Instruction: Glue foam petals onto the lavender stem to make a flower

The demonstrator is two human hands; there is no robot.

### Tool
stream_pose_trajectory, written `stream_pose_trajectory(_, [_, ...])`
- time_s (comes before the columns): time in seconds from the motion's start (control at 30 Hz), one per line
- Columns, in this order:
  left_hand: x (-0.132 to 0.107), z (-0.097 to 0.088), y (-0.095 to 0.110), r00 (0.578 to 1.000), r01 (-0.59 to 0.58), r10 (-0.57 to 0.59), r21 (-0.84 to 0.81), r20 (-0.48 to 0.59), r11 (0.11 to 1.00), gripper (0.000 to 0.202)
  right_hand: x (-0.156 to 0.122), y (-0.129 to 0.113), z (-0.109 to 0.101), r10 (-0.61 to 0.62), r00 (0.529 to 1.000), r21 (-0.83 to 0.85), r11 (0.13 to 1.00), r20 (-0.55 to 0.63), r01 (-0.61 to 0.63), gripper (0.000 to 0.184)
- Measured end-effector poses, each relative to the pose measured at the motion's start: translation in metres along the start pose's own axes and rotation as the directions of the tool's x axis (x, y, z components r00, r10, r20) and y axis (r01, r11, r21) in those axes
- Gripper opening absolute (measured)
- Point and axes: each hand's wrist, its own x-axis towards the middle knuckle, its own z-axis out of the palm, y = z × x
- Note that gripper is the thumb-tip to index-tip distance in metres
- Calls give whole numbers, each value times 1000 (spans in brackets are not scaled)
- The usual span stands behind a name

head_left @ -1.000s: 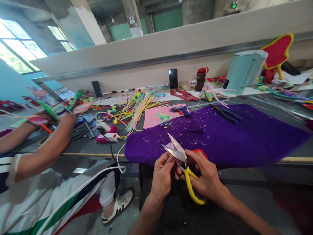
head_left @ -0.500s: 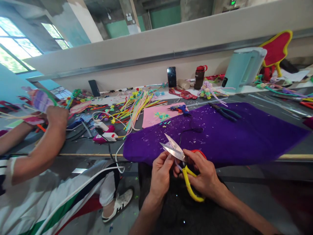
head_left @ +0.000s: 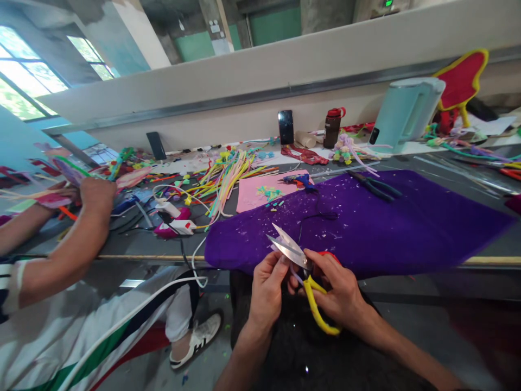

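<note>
Blade tips of the scissors (head_left: 302, 260) stand slightly closer together than in the earlier head frame; both my hands hold practically the same positions. Head view, now: my right hand (head_left: 340, 285) is wrapped around the scissor handles, and my left hand (head_left: 268, 288) appears to pinch a lilac strip (head_left: 297, 276) beside the partly spread blades, at the near edge of the purple cloth (head_left: 366, 228). Fingers hide much of the strip. I judge it light, soft and easily bent, best pinched close to the blades, fingertips clear; the scissors I judge stiff, heavier, and safe only by the handles.
</note>
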Motion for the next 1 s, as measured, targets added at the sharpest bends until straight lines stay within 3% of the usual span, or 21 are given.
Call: stream_pose_trajectory(1.0, [1,-3,0,1000,3,-3,43,9,999,18,-2,4,4,-22,1000,112,994,14,20,60])
